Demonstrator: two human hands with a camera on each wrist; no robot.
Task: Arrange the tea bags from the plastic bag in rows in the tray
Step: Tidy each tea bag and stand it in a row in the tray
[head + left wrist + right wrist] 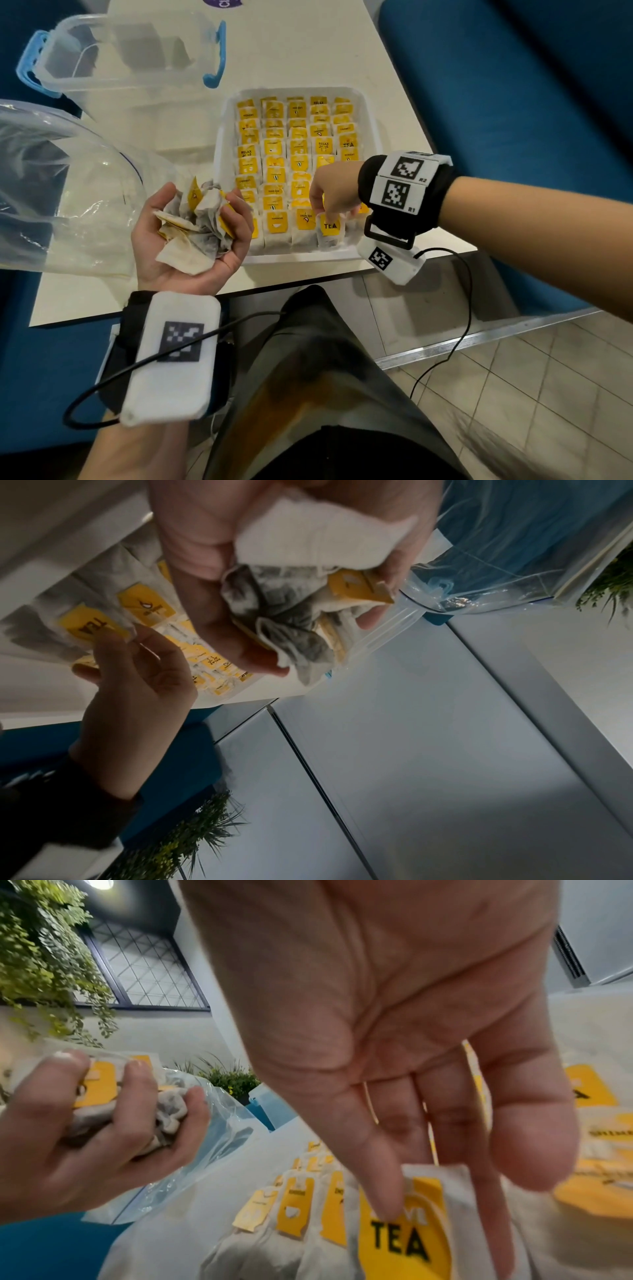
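Your right hand (330, 200) pinches the top of a light, limp tea bag (329, 231) at the tray's (371, 116) lower-center row, while your left hand (191, 236) cups a crumpled bunch (197, 222); lift these by their stiffer yellow tags.

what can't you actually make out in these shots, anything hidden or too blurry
- Head view: the right hand covers the near right corner of the tray, so whether that row is full is hidden.
- Head view: the count of tea bags in the left hand is unclear; they are crumpled together.
- Head view: the small print on the far tags is too small to read.
- Head view: the clear tub is blurred, its contents unclear.
- Right wrist view: the palm blocks most of the tray.
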